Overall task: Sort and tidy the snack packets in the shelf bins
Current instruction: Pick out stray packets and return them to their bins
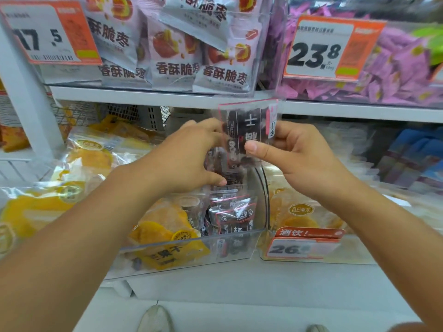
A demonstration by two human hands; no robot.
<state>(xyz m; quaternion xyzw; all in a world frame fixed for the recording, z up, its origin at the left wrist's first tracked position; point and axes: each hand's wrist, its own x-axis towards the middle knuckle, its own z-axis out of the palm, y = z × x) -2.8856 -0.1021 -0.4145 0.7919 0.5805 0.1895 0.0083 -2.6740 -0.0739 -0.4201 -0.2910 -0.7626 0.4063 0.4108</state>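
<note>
From the head view, the right hand (297,159) pinched a dark snack packet (249,130) upright, long axis vertical, thumb in front. The left hand (189,159), fingers curled, gripped its left edge. The clear bin (191,250) of matching packets lay directly below both.

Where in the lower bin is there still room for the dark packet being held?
Room shows only behind the dark packets, under the held dark packet, beside the divider. The yellow mango bags crowd the bin's left.
</note>
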